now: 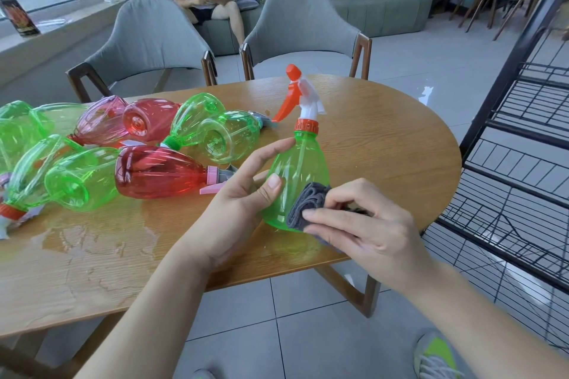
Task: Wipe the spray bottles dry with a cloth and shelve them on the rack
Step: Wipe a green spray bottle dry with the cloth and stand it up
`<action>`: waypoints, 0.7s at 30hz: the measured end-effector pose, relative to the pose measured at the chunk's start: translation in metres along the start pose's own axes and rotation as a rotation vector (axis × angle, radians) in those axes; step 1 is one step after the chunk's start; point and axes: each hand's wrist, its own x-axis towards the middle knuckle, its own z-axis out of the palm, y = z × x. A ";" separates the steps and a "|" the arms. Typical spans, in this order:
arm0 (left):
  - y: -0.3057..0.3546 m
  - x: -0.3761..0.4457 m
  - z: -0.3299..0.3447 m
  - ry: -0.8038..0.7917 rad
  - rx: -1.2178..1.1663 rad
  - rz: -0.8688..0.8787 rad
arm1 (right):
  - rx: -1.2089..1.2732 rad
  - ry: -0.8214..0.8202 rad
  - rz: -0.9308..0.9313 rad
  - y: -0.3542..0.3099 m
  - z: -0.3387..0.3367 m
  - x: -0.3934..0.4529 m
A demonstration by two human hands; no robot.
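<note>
We gripped the green spray bottle with our left hand. Our right hand fingers pinched the grey cloth against it. We could read no label.

Both bare forearms reach forward from the lower edge of the view and converge toward the middle. The left hand is turned with its thumb toward the camera, the thumb lying flat and the index finger stretched up and forward, the two curved round what it holds. The right hand lies palm down with the back of the hand facing up, its fingers bent at the knuckles and pointing left, the fingertips pressing down.
</note>
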 end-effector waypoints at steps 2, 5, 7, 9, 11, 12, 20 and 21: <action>-0.001 -0.001 -0.001 -0.024 0.029 0.005 | -0.004 0.009 0.012 -0.002 0.001 0.004; -0.001 -0.003 -0.004 -0.056 0.083 0.017 | -0.008 0.085 0.075 -0.004 0.005 0.013; -0.002 -0.005 -0.006 -0.058 0.131 0.024 | 0.013 0.156 0.159 -0.002 0.005 0.022; -0.003 -0.005 -0.008 -0.059 0.185 0.028 | 0.073 0.199 0.278 0.001 0.004 0.031; -0.003 -0.005 -0.010 -0.054 0.228 0.030 | 0.156 0.220 0.381 0.003 0.004 0.033; -0.002 -0.004 -0.011 -0.052 0.232 0.030 | 0.197 0.227 0.414 0.003 0.006 0.032; -0.001 -0.004 -0.011 -0.043 0.220 0.069 | 0.116 0.160 0.308 -0.001 0.004 0.016; 0.001 -0.005 -0.010 -0.049 0.215 0.070 | 0.117 0.160 0.300 -0.002 0.005 0.017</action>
